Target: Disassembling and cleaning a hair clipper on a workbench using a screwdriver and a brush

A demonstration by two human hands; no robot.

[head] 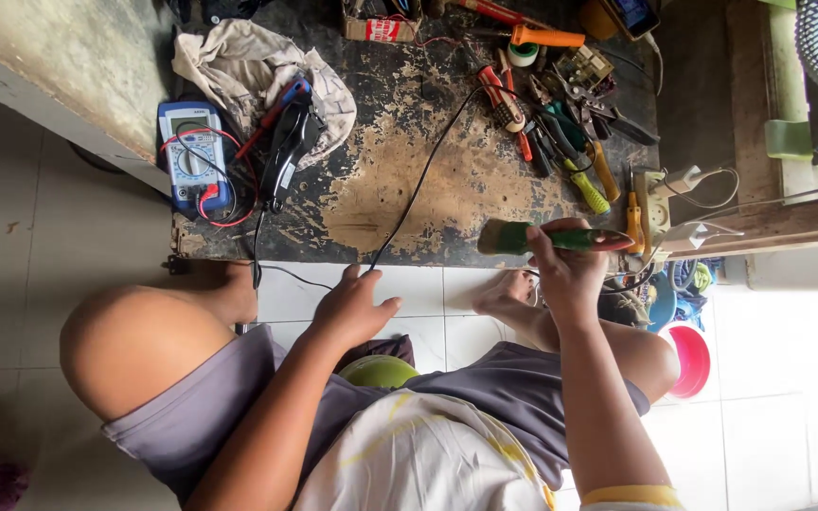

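The right hand has its fingers wrapped around a green-handled brush lying crosswise along the bench edge, while the left hand hovers open beside the black cable.

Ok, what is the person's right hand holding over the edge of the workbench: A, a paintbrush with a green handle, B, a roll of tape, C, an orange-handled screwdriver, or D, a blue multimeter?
A: the right hand grips a green-handled paintbrush at the workbench edge, while the blue multimeter lies untouched far off.
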